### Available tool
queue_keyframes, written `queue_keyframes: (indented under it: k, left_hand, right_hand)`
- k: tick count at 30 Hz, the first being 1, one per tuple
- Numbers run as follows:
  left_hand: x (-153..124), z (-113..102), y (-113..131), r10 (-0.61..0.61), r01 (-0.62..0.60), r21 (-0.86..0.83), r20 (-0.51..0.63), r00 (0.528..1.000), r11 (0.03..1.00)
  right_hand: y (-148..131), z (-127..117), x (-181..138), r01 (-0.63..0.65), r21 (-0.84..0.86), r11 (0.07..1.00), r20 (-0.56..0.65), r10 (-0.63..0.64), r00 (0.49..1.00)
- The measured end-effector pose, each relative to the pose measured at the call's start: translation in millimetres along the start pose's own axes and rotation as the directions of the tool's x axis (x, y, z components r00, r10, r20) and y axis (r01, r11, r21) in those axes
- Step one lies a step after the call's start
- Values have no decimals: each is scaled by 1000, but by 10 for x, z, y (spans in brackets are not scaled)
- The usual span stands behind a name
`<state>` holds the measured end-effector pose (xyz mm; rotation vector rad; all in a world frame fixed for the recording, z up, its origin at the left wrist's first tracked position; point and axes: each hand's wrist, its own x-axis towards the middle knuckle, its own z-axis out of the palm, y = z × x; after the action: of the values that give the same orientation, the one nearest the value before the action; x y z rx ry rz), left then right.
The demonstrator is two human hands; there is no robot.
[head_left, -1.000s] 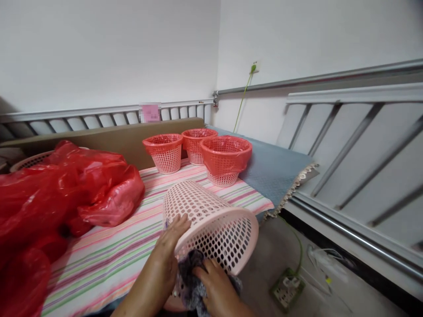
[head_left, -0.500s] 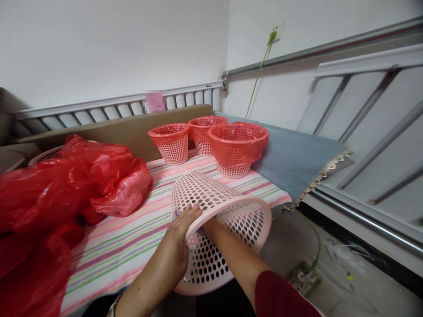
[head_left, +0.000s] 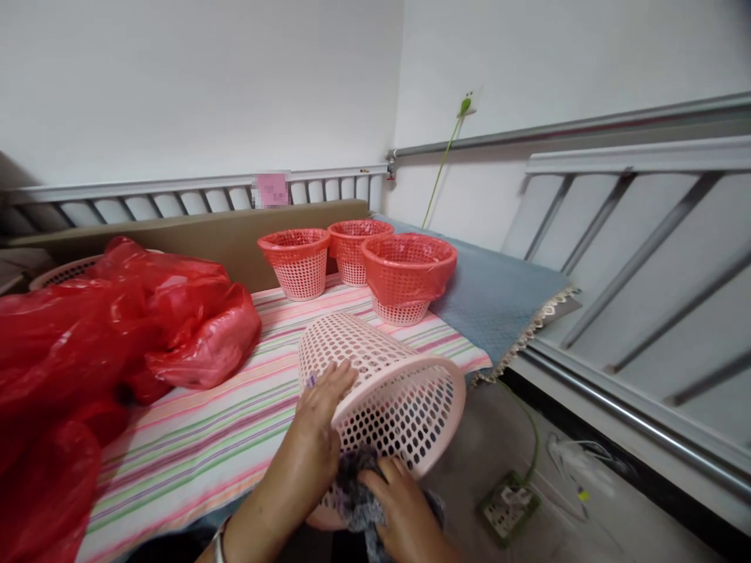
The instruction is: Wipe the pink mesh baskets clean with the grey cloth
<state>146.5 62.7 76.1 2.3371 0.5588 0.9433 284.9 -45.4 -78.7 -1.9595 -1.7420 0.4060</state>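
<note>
A pale pink perforated plastic basket (head_left: 387, 375) lies tipped on its side at the near edge of a striped cloth, its mouth turned towards me. My left hand (head_left: 317, 426) rests flat on the basket's outer wall near the rim, fingers stretched. At the basket's mouth, my right hand (head_left: 404, 512) is closed on a grey rag (head_left: 355, 489), pressing it against the rim and inner wall.
Three pink baskets lined with red bags (head_left: 407, 274) stand at the back of the striped cloth (head_left: 193, 438). A heap of red plastic bags (head_left: 88, 336) fills the left. A blue mat (head_left: 498, 293) lies to the right. On the floor sits a power strip (head_left: 508, 508).
My right arm, which reached deep inside the basket half a second ago, has drawn back to the rim with the rag. The left hand has stayed on the basket's wall.
</note>
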Motion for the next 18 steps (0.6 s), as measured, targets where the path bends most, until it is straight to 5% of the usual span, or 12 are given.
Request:
queue_keyframes:
  k: [9, 14, 18]
  left_hand:
    - [-726, 69, -381, -210, 192, -99, -227, 951, 976]
    - [-524, -164, -207, -79, 79, -12, -128, 989, 997]
    - [-308, -163, -127, -40, 41, 17, -86, 996, 999]
  right_hand:
    - [-126, 44, 148, -63, 78, 995, -29, 66, 997]
    - [-331, 34, 199, 28, 159, 987, 25, -32, 999]
    - [-306, 52, 332, 60, 100, 993, -50, -55, 997]
